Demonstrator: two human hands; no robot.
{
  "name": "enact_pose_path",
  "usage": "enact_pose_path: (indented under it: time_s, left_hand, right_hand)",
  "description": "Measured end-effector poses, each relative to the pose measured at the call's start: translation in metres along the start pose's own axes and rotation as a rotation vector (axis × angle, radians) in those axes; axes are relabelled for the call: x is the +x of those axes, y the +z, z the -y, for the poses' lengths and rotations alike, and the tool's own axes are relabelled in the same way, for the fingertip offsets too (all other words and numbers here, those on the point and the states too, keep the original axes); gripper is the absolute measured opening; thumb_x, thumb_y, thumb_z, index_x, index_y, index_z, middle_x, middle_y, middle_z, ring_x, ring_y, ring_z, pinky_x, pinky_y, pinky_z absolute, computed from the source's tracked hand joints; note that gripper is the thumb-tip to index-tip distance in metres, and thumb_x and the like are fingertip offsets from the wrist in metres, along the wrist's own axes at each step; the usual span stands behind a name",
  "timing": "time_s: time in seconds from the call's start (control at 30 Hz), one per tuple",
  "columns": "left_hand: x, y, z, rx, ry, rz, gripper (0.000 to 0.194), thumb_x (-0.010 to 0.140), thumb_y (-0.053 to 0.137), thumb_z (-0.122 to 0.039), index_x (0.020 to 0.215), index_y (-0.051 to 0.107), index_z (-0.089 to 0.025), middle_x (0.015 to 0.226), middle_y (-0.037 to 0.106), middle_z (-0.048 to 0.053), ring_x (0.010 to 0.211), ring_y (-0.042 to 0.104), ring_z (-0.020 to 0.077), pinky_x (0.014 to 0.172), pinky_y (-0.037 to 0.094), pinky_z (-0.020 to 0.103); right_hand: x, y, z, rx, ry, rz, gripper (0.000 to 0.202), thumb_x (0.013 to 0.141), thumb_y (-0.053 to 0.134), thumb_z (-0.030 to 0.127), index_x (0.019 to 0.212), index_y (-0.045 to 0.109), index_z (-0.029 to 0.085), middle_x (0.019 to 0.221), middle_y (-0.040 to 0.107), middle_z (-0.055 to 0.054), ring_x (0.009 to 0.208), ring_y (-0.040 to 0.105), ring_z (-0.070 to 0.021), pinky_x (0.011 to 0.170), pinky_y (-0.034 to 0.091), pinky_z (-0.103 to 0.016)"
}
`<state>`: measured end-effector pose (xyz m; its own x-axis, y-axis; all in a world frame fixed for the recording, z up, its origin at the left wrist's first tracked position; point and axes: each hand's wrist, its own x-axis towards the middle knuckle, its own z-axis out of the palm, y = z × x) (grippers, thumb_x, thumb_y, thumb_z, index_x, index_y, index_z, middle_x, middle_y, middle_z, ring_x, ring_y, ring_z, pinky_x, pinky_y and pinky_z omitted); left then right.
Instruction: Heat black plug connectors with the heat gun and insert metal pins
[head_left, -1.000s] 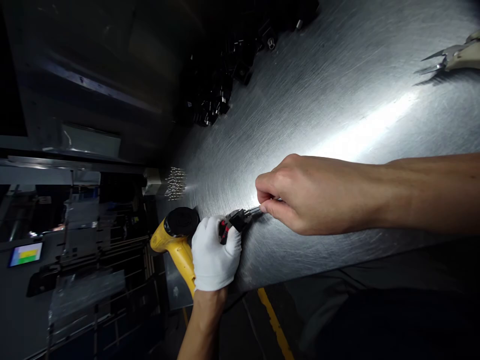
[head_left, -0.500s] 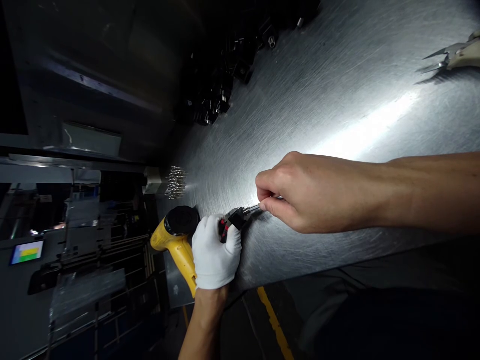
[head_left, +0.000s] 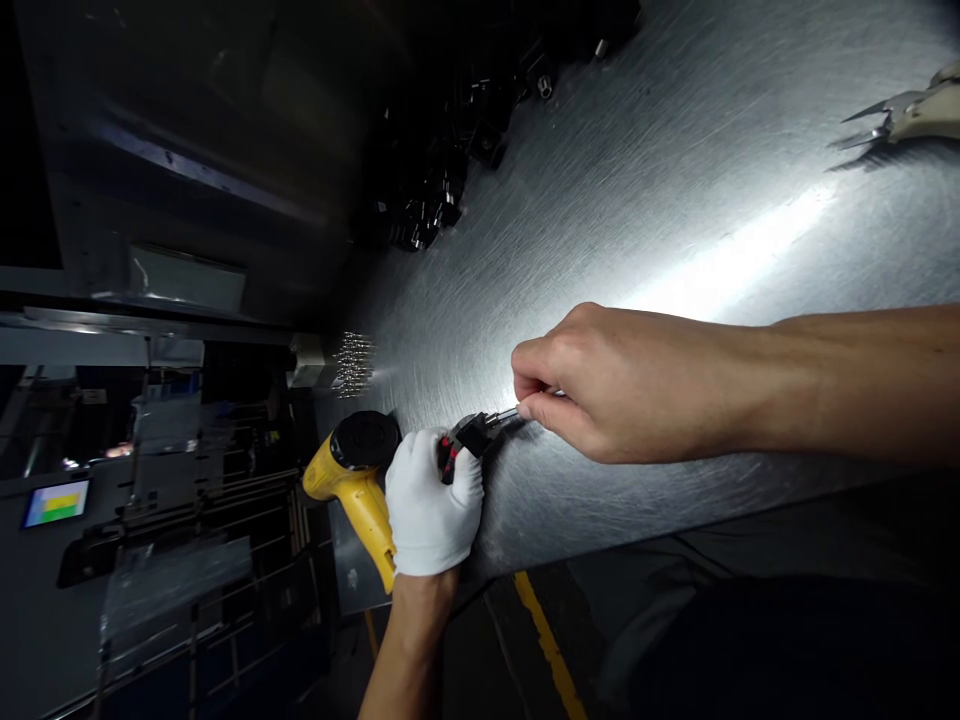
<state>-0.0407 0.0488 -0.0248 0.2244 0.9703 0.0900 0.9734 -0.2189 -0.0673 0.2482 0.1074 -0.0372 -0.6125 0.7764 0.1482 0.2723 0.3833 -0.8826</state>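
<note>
My left hand (head_left: 431,500), in a white glove, is closed around a small black block (head_left: 474,434) with red and dark parts beside it at the thumb. The kind of this piece does not show. From the right comes my bare right hand (head_left: 592,390), its thumb and forefinger pinched on a thin metal rod (head_left: 504,415). The rod's far end meets the black block; its near end is mostly hidden in my fingers. Just left of the glove lies a yellow pistol-shaped power tool (head_left: 360,500) with a round black end.
Brushed metal covers the worktable (head_left: 675,140). A dark heap of small black parts (head_left: 442,180) lies along its far side. Cutting pliers (head_left: 907,115) rest at the upper right. Several upright metal pins (head_left: 352,365) stand by a pale box (head_left: 306,360). The table edge runs below my hands.
Both hands keep their hold on the black block and the rod, with barely any movement. The view has shifted very slightly.
</note>
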Motion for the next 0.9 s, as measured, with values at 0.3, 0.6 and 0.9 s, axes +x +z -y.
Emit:
enact_pose_path:
  time_s: [0.3,0.6,0.9]
  left_hand:
    - [0.0,0.001,-0.001,-0.004,-0.019,-0.01,0.028,0.097,0.051,-0.044,0.08,0.049,-0.022,0.074,0.047,-0.001,0.07,0.048,0.0184,0.066,0.035,0.031]
    - [-0.001,0.0,0.001,-0.01,0.041,-0.015,0.027,0.097,0.052,-0.045,0.086,0.056,-0.02,0.075,0.051,0.001,0.071,0.051,0.0189,0.066,0.037,0.031]
    - [0.004,-0.004,0.01,-0.031,0.232,0.014,0.029,0.095,0.053,-0.047,0.09,0.061,-0.019,0.08,0.058,0.004,0.073,0.057,0.02,0.067,0.042,0.032]
  right_hand:
    - [0.001,-0.002,0.002,-0.001,0.012,0.001,0.02,0.092,0.053,0.017,0.085,0.071,0.015,0.075,0.072,-0.003,0.06,0.064,-0.0136,0.052,0.044,-0.027]
    - [0.001,-0.003,0.0,0.032,-0.014,0.006,0.017,0.087,0.055,0.011,0.08,0.069,0.017,0.069,0.07,0.0,0.054,0.06,-0.0103,0.05,0.041,-0.025]
    - [0.001,-0.01,0.0,0.049,-0.087,0.083,0.015,0.086,0.06,0.012,0.076,0.07,0.018,0.063,0.067,0.003,0.051,0.055,-0.0085,0.05,0.038,-0.025]
